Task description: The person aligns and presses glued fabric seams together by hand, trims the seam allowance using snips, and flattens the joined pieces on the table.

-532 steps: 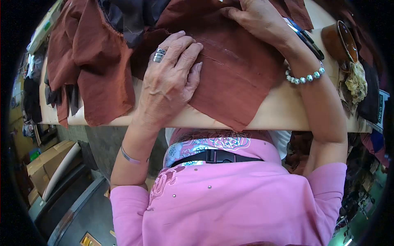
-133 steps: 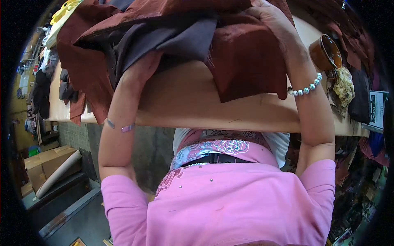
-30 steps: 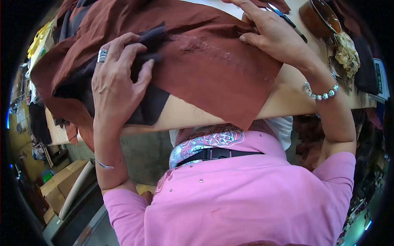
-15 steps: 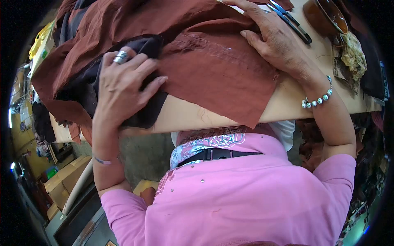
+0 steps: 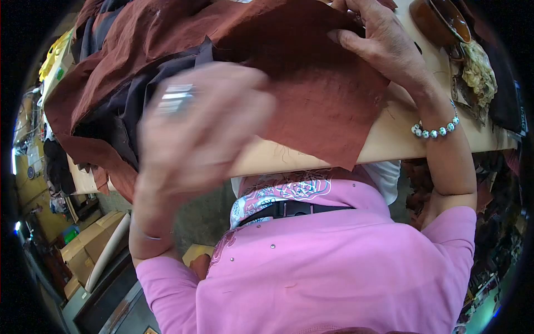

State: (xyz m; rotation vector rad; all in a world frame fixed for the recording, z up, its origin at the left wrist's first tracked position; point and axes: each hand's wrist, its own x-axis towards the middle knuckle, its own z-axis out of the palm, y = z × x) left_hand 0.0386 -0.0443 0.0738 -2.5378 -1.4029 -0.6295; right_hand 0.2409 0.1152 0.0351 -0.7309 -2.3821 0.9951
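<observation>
Reddish-brown cloth spreads over the table, with one corner hanging at the front edge. My right hand holds its upper right part between thumb and fingers, and the cloth there is lifted and shaded. My left hand, wearing a silver ring, is smeared by motion above the left part of the cloth. Its fingers look curled, but whether they hold anything is unclear. Dark lining cloth lies bunched behind and beside my left hand.
A brown glazed bowl sits at the table's back right, near a crumpled yellowish cloth. The pale table ends close to my body. Cardboard boxes stand low at the left.
My left hand has moved right and up off the dark cloth. My right hand has shifted slightly, its fingers now bent around the raised brown cloth. The scissors are now mostly hidden.
</observation>
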